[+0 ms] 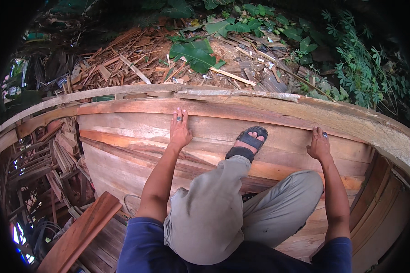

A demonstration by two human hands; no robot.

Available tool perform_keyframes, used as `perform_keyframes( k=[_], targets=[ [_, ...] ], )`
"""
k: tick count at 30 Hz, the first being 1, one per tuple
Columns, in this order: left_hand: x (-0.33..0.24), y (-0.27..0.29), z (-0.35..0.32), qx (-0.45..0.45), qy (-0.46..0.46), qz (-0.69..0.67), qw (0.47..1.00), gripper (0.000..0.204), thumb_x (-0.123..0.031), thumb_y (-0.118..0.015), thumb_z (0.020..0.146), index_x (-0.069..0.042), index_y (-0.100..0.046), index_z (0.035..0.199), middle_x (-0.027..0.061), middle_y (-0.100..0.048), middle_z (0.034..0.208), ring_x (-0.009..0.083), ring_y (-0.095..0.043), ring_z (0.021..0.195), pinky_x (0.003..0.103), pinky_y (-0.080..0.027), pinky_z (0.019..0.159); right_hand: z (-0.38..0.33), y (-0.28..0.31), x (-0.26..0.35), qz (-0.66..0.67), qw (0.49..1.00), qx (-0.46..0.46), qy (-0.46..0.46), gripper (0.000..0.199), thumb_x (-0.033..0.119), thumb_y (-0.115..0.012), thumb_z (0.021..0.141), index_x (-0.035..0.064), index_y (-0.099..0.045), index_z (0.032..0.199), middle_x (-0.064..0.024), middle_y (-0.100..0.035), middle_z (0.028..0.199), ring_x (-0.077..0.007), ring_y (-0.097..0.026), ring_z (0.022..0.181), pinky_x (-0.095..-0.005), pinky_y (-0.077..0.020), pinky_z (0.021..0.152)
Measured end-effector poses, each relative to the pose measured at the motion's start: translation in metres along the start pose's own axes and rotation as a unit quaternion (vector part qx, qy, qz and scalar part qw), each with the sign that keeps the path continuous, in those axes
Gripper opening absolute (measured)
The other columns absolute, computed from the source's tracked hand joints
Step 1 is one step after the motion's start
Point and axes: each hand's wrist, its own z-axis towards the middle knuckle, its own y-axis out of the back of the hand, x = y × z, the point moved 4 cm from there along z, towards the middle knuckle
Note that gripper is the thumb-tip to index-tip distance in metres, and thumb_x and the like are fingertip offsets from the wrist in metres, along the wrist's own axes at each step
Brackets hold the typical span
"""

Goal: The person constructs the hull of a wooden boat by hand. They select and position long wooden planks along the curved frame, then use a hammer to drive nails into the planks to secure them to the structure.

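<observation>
The long reddish plank runs left to right on the far side; the left hand rests fingers-straight on it, the right hand touches it, thumb apart.

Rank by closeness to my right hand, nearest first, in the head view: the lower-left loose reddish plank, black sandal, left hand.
1. Black sandal, left of your right hand.
2. Left hand, further left.
3. Loose reddish plank, lower left.

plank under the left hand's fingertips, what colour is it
The plank is reddish brown; it shows best in the head view.
</observation>
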Motion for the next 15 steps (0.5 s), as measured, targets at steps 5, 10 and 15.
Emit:
perform_keyframes(
  k=[5, 10, 15],
  targets=[
    [0.005, 0.012, 0.009, 0.104, 0.010, 0.036, 0.994, 0.096, -0.026, -0.071, 0.078, -0.007, -0.014, 0.152, 0.0218, -0.008, 0.158, 0.0384, -0.016, 0.145, 0.046, -0.025, 0.115, 0.009, -0.011, 0.002, -0.056, 0.998, 0.015, 0.002, 0.096, 0.032, -0.071, 0.074, -0.0105, -0.021, 0.144, -0.0262, -0.031, 0.146, -0.0362, -0.033, 0.137, -0.0424, -0.0328, 0.110],
    [0.000, 0.020, 0.013, 0.151, 0.038, 0.029, 0.987, 0.098, -0.034, -0.071, 0.079, -0.008, -0.012, 0.153, 0.0198, -0.006, 0.159, 0.0359, -0.014, 0.146, 0.047, -0.023, 0.115, 0.023, -0.024, 0.006, -0.101, 0.993, 0.052, -0.024, 0.103, 0.039, -0.073, 0.071, -0.0129, -0.022, 0.143, -0.0303, -0.029, 0.145, -0.0395, -0.033, 0.136, -0.0423, -0.0339, 0.109],
    [-0.008, 0.028, 0.020, 0.194, 0.049, 0.023, 0.979, 0.099, -0.036, -0.071, 0.079, -0.007, -0.012, 0.153, 0.0211, -0.005, 0.159, 0.0365, -0.014, 0.146, 0.049, -0.022, 0.115, 0.026, -0.018, 0.009, -0.082, 0.989, 0.122, -0.027, 0.095, 0.041, -0.071, 0.072, -0.0123, -0.029, 0.139, -0.0279, -0.037, 0.141, -0.0383, -0.040, 0.131, -0.0431, -0.0370, 0.106]
  ],
)
